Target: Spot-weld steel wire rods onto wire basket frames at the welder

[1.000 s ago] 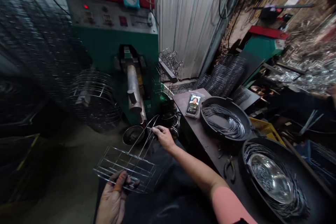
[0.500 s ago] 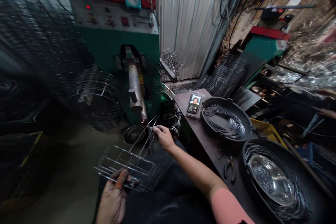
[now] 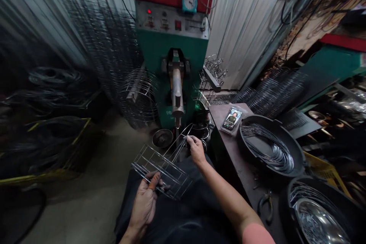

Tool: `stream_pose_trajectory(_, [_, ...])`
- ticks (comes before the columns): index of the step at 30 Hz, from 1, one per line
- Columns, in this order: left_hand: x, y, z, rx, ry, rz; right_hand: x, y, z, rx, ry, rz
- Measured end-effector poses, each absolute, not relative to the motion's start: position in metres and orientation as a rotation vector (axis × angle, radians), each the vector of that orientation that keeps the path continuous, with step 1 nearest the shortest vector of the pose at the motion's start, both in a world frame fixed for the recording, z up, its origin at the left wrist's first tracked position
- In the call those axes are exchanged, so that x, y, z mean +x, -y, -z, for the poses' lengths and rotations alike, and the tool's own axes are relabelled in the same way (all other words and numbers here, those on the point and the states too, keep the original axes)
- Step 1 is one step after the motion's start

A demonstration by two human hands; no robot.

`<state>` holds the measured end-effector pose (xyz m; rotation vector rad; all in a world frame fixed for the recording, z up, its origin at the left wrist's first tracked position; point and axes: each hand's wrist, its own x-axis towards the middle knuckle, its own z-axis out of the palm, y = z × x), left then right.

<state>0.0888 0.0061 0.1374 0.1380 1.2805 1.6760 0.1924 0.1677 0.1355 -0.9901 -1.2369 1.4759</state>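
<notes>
My left hand [image 3: 147, 194] grips the near edge of a wire rack [image 3: 160, 164], thumb on top, with an orange-brown wrap around the thumb. The rack is a grid of shiny rods, and its long prongs reach up toward the welding machine's lower tip [image 3: 177, 122]. My right hand [image 3: 196, 149] is closed in a pinch at the prongs' far end, where a short thin wire [image 3: 184, 136] seems to stick out of the fingertips across the prongs. The machine's arm [image 3: 177, 84] points down toward me just beyond the prongs.
A metal bowl [image 3: 162, 138] stands below the machine. On the bench at right are a phone [image 3: 231, 119], a black pan [image 3: 245, 145] with wire rings, pliers [image 3: 265, 206] and a steel bowl [image 3: 323, 221]. Wire coils and a yellow-edged crate [image 3: 82, 129] are at left.
The view has turned left, so everything shifts rightward in the picture. Both hands keep their hold, and the rack stays just in front of the machine's tip.
</notes>
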Motion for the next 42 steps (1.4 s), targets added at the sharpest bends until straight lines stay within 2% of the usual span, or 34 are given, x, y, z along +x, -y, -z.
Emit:
stream_pose_trajectory(6, [0.088,-0.007,-0.131,0.078,-1.256,-1.663,0.187,-0.169,-0.132,-1.006,1.209,-1.510])
stream_pose_trajectory(15, [0.083,-0.008,-0.124,0.106,-1.248,-1.709,0.189,-0.170,-0.135,-1.093,1.339,-1.342])
stream_pose_trajectory(25, [0.075,0.005,-0.103,0.118,-1.243,-1.616,0.187,-0.154,-0.126,-1.103,1.318,-1.406])
stream_pose_trajectory(28, [0.068,0.016,-0.098,0.111,-1.428,-1.643,0.186,-0.144,-0.117,-1.099,1.332,-1.407])
stream_pose_trajectory(31, [0.059,0.024,-0.110,0.326,-2.020,-1.657,0.185,-0.136,-0.111,-1.082,1.349,-1.404])
stream_pose_trajectory(34, [0.054,0.017,-0.137,1.075,-2.468,-1.400,0.184,-0.130,-0.112,-1.075,1.356,-1.412])
stream_pose_trajectory(37, [0.058,-0.009,-0.162,1.787,-2.492,-0.932,0.183,-0.125,-0.116,-1.067,1.353,-1.410])
stream_pose_trajectory(39, [0.065,-0.029,-0.170,2.010,-2.453,-0.659,0.183,-0.123,-0.117,-1.054,1.350,-1.406])
stream_pose_trajectory(42, [0.074,-0.052,-0.169,2.137,-2.360,-0.435,0.187,-0.120,-0.116,-1.036,1.344,-1.406])
